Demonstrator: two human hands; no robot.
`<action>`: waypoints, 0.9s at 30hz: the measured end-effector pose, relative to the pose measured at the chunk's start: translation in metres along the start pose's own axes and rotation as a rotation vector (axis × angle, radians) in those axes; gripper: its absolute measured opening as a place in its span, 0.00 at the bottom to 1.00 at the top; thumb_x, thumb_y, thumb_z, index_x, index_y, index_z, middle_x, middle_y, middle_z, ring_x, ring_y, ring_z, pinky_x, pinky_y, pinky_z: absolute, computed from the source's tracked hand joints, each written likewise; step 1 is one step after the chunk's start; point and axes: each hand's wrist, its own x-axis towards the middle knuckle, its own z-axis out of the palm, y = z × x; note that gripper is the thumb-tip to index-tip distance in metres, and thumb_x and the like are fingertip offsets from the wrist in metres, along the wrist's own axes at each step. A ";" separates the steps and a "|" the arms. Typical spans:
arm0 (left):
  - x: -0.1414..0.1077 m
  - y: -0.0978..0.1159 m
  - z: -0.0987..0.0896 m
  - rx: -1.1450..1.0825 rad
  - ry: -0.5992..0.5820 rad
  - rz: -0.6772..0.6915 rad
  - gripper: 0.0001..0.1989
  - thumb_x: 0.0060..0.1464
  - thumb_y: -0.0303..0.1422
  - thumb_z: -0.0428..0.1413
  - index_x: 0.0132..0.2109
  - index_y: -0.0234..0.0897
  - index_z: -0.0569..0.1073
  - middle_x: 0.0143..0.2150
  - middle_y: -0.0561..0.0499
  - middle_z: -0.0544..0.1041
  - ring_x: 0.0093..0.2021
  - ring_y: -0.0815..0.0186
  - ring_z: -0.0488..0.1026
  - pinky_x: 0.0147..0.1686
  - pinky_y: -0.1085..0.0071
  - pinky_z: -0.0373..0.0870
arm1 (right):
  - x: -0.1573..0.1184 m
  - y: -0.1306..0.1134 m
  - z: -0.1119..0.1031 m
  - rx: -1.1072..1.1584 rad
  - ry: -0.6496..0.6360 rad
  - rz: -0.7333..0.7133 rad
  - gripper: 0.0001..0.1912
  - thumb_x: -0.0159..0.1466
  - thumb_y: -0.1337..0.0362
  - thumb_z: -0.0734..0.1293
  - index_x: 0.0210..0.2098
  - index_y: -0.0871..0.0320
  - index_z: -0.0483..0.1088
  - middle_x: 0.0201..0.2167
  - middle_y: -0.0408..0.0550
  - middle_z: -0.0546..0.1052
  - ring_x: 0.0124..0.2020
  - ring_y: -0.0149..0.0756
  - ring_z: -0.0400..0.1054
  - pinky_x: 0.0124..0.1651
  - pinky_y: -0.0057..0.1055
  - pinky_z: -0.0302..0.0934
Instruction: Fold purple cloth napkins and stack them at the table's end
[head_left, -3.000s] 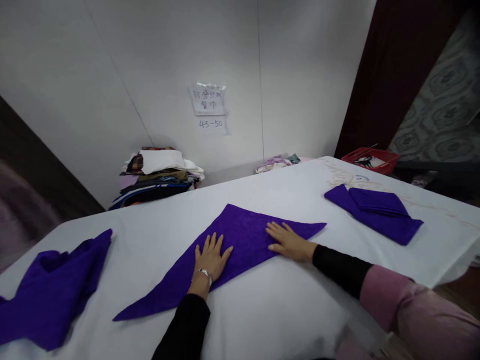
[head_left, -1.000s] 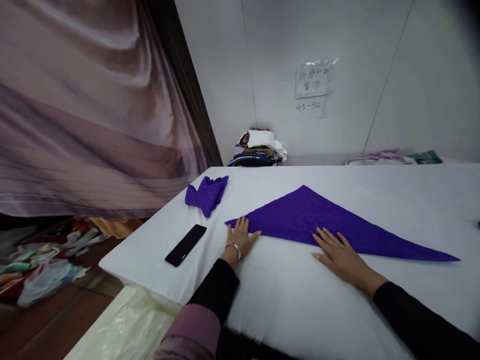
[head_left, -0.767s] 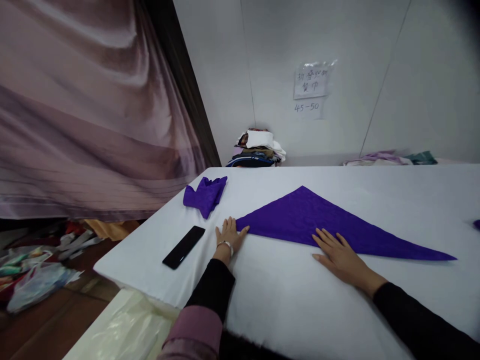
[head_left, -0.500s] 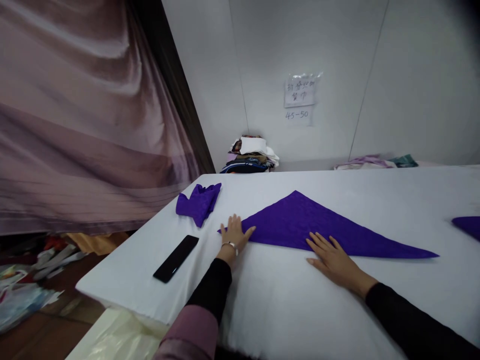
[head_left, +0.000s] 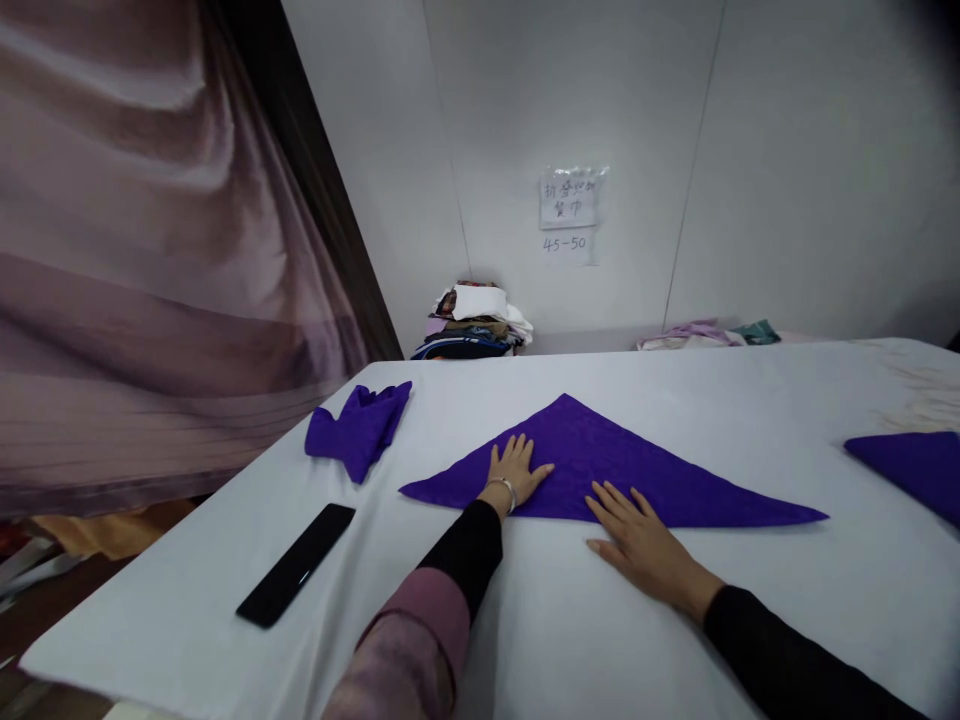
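Observation:
A purple cloth napkin (head_left: 600, 455) lies flat on the white-covered table (head_left: 585, 640), folded into a wide triangle with its peak toward the wall. My left hand (head_left: 517, 475) rests palm down on its left half, fingers spread. Near the middle of the napkin's front edge, my right hand (head_left: 645, 545) lies flat, its fingertips on the cloth and its thumb on the tablecloth. Neither hand grips anything. To the left stands a second purple napkin (head_left: 360, 425), folded into a bunched shape with a ruffled top.
A black phone (head_left: 296, 565) lies at the table's left side. Another purple cloth (head_left: 911, 470) is at the right edge of view. Folded fabrics (head_left: 476, 320) are stacked by the wall, below a handwritten sign (head_left: 568, 215). A pinkish curtain (head_left: 150, 250) hangs at left.
My left hand has slid right from the napkin's left corner onto its left half. My right hand stays by the front edge. The view has shifted, showing more of the right-hand purple cloth.

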 end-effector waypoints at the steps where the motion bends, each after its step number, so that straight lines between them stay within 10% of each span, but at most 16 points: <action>1: 0.001 -0.008 -0.002 0.005 -0.001 -0.030 0.42 0.52 0.59 0.28 0.65 0.38 0.48 0.69 0.48 0.44 0.68 0.58 0.37 0.63 0.50 0.36 | 0.000 0.000 0.000 0.007 0.000 0.002 0.34 0.65 0.43 0.47 0.64 0.54 0.48 0.66 0.49 0.47 0.66 0.44 0.37 0.64 0.50 0.32; 6: 0.016 -0.032 -0.014 0.039 -0.003 -0.183 0.44 0.52 0.58 0.29 0.65 0.29 0.46 0.68 0.37 0.43 0.67 0.48 0.38 0.60 0.42 0.37 | -0.001 -0.001 -0.001 0.056 -0.002 0.007 0.33 0.66 0.44 0.47 0.65 0.54 0.46 0.66 0.49 0.46 0.66 0.44 0.35 0.64 0.51 0.30; 16: 0.067 0.024 -0.001 0.031 -0.021 0.066 0.42 0.52 0.59 0.29 0.65 0.36 0.48 0.69 0.46 0.43 0.68 0.57 0.36 0.62 0.48 0.33 | 0.000 -0.002 -0.002 0.080 0.007 0.006 0.33 0.66 0.45 0.49 0.65 0.53 0.45 0.66 0.49 0.47 0.66 0.45 0.36 0.64 0.53 0.31; 27: 0.057 -0.056 -0.008 0.079 -0.009 -0.137 0.38 0.55 0.55 0.31 0.65 0.35 0.48 0.69 0.46 0.43 0.67 0.57 0.38 0.62 0.47 0.37 | 0.000 -0.002 -0.002 0.124 0.025 0.005 0.32 0.66 0.45 0.50 0.65 0.52 0.45 0.66 0.48 0.47 0.66 0.46 0.37 0.64 0.52 0.31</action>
